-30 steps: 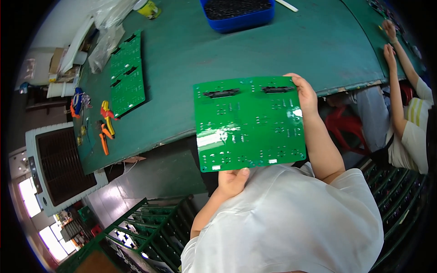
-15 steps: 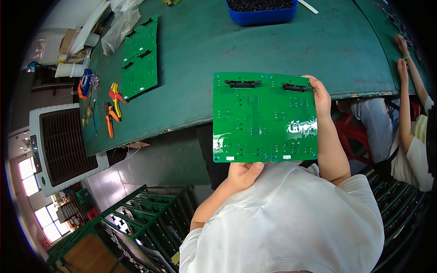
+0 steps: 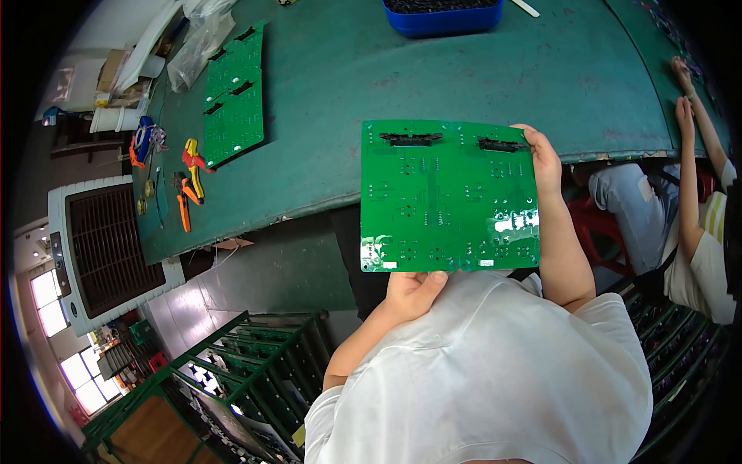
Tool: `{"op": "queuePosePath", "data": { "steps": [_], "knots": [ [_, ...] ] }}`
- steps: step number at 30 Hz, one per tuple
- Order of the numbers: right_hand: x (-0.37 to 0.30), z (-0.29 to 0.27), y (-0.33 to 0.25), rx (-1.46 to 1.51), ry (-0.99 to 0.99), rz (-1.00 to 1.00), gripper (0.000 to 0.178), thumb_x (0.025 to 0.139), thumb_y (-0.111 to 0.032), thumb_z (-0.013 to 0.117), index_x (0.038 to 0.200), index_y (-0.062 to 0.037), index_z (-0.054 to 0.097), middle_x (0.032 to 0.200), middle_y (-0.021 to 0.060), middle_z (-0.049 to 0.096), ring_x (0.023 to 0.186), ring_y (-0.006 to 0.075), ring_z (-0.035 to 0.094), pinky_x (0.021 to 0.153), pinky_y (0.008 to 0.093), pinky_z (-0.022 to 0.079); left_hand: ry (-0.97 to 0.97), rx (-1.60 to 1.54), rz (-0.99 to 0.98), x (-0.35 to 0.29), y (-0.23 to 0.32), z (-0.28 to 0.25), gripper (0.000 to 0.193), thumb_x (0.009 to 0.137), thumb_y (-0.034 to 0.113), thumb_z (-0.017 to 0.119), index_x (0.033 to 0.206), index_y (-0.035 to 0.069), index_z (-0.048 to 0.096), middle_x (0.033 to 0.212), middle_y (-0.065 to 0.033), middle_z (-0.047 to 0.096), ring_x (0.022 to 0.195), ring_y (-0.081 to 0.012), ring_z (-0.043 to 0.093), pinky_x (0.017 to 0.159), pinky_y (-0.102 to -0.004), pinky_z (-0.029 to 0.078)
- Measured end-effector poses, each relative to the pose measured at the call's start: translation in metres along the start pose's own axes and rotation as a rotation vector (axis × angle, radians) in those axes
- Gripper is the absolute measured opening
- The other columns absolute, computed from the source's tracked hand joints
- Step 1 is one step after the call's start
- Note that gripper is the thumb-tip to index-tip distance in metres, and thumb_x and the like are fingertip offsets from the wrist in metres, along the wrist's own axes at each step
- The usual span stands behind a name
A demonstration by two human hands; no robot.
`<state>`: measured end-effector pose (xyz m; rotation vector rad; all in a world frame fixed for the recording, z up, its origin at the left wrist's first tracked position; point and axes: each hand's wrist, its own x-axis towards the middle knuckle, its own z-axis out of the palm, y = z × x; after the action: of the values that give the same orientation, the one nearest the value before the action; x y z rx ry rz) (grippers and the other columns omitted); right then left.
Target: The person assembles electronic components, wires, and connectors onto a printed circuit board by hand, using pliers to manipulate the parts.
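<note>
A green circuit board (image 3: 444,197) with two black connectors near its far edge is held up between my hands, over the near side of the table. My left hand (image 3: 415,294) grips its near edge from below, thumb bent and the other fingers mostly hidden under the board. At the board's far right corner, my right hand (image 3: 541,158) is closed on the edge, its fingertips partly behind it. Another green circuit board panel (image 3: 236,124), carrying several black connectors, lies on the table to the left.
The green table (image 3: 325,100) bears a blue tray (image 3: 444,22) of small black parts. Orange-handled pliers (image 3: 184,203) and a red-and-yellow tool (image 3: 193,166) lie left. An air cooler (image 3: 108,247) and green racks (image 3: 255,363) stand nearby. A co-worker's hands (image 3: 684,104) are at right.
Both hands keep their hold on the circuit board. Its tilt has shifted slightly, and the bright reflections on it have moved. The table scene has shifted a little up and left in view.
</note>
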<state>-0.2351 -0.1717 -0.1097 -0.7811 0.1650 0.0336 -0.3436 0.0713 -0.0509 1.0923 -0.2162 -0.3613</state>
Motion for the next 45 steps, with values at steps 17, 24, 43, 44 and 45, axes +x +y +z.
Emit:
{"op": "queuePosePath", "data": {
  "steps": [17, 24, 43, 44, 45],
  "knots": [
    [-0.001, 0.003, -0.001, 0.025, 0.028, 0.04, 0.029, 0.088, -0.016, 0.035, 0.098, 0.0041, 0.052, 0.088, 0.0095, 0.058, 0.081, 0.0165, 0.055, 0.074, 0.0274, 0.045, -0.01, 0.011, 0.014, 0.001, 0.0, 0.0, 0.043, 0.085, 0.018, 0.057, 0.119, -0.002, 0.042, 0.115, -0.0107, 0.051, 0.105, -0.0182, 0.049, 0.091, -0.0345, 0.038],
    [-0.004, 0.004, -0.005, 0.03, 0.013, 0.028, 0.029, 0.088, -0.017, 0.034, 0.098, 0.0043, 0.052, 0.09, 0.0101, 0.058, 0.082, 0.0164, 0.055, 0.075, 0.028, 0.044, 0.054, 0.018, 0.047, 0.003, 0.001, 0.007, 0.027, 0.088, 0.013, 0.052, 0.11, -0.001, 0.048, 0.102, -0.0091, 0.056, 0.085, -0.0109, 0.052, 0.073, -0.0241, 0.042],
    [-0.008, 0.029, -0.011, -0.017, 0.083, 0.032, 0.027, 0.086, -0.014, 0.035, 0.089, 0.0027, 0.056, 0.078, 0.0073, 0.058, 0.07, 0.0137, 0.054, 0.065, 0.0262, 0.044, 0.193, -0.068, 0.086, -0.008, -0.019, -0.007, 0.04, 0.085, 0.021, 0.055, 0.118, 0.001, 0.045, 0.115, -0.0096, 0.051, 0.107, -0.019, 0.046, 0.091, -0.0349, 0.034],
    [-0.008, 0.029, -0.01, -0.016, 0.082, 0.035, 0.027, 0.086, -0.014, 0.034, 0.089, 0.0027, 0.056, 0.078, 0.0072, 0.058, 0.069, 0.0136, 0.054, 0.064, 0.0261, 0.044, 0.215, -0.105, 0.096, -0.008, -0.019, -0.006, 0.036, 0.085, 0.019, 0.056, 0.115, 0.0, 0.047, 0.112, -0.0092, 0.053, 0.104, -0.0164, 0.047, 0.09, -0.0328, 0.035],
    [-0.008, 0.029, -0.01, -0.015, 0.083, 0.037, 0.027, 0.086, -0.014, 0.034, 0.089, 0.0027, 0.056, 0.077, 0.0071, 0.058, 0.069, 0.0134, 0.054, 0.064, 0.026, 0.044, 0.214, -0.106, 0.095, -0.009, -0.02, -0.008, 0.036, 0.085, 0.019, 0.056, 0.115, 0.0, 0.047, 0.112, -0.0092, 0.053, 0.104, -0.0164, 0.047, 0.09, -0.0328, 0.035]
  ]
}}
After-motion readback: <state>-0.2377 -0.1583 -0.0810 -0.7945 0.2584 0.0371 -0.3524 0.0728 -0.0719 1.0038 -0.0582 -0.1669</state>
